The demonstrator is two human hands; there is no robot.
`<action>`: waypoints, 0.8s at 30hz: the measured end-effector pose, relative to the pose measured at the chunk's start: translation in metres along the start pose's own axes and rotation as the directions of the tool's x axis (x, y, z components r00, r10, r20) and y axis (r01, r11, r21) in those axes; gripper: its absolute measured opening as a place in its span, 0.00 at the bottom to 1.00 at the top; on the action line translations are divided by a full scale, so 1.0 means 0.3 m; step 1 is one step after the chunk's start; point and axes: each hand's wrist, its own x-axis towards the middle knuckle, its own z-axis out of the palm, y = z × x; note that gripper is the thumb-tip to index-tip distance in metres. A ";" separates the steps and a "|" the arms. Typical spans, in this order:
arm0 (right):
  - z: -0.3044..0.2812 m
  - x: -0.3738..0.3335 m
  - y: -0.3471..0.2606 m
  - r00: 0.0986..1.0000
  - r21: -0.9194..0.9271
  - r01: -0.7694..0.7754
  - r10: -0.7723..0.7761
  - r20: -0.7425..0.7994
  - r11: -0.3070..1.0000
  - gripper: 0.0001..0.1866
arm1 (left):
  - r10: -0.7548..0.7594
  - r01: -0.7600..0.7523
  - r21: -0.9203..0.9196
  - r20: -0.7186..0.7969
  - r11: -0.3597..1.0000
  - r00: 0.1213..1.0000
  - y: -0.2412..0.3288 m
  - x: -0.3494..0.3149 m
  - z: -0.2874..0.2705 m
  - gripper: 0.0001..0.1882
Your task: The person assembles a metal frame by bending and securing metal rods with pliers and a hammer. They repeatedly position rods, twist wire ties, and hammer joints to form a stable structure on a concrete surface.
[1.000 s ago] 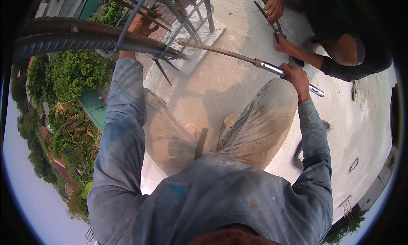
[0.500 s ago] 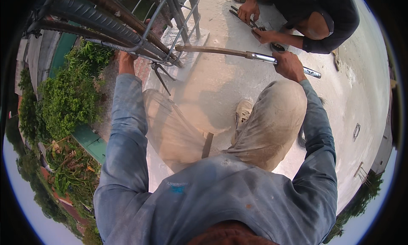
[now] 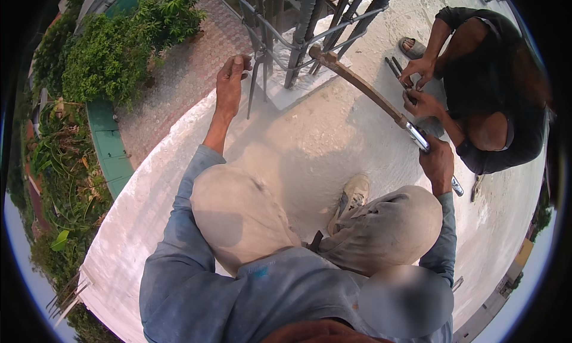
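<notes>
My right hand [image 3: 438, 163] is wrapped around the silver pipe handle of a rebar bender [image 3: 372, 97], a long rusty bar with a blunt head. That head lies against a stirrup of the upright rebar cage [image 3: 307, 30]; whether it is hooked on, I cannot tell. My left hand [image 3: 231, 81] is raised beside the cage's near left corner, fingers loosely curled and apart, with nothing visible in them. Just right of it, the stirrup's two bent ends [image 3: 255, 87] point down. The cage's foot stands on a pale concrete block.
A co-worker [image 3: 494, 93] in dark clothes squats at the right, both hands around short dark bars [image 3: 394, 68]. The pale concrete slab [image 3: 310, 125] ends at the left, beyond which lie paving [image 3: 185, 75], a bush [image 3: 104, 60] and a green wall [image 3: 110, 146] below.
My left hand has come off the cage and out from behind its bars. The view has shifted, with the cage now more central. My right hand keeps hold of the bender, its handle now angled more toward me.
</notes>
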 end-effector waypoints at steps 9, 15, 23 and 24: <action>0.014 0.003 0.004 1.000 -0.058 -0.024 0.023 -0.004 0.998 0.13 | 0.091 -0.107 0.444 0.056 0.890 0.994 0.193 -0.204 0.007 0.17; 0.024 0.000 0.017 0.998 0.008 0.044 -0.044 -0.048 0.999 0.07 | -0.503 0.252 0.687 0.189 0.682 0.844 0.105 -0.521 -0.230 0.18; 0.025 -0.022 0.004 0.997 0.088 0.046 -0.040 -0.066 0.995 0.05 | -0.505 -0.012 0.890 0.269 0.455 0.820 -0.054 -0.582 -0.222 0.26; 0.022 -0.022 -0.002 0.999 0.068 0.008 -0.006 -0.032 0.998 0.05 | -0.455 0.024 0.838 0.271 0.544 0.849 -0.011 -0.528 -0.177 0.29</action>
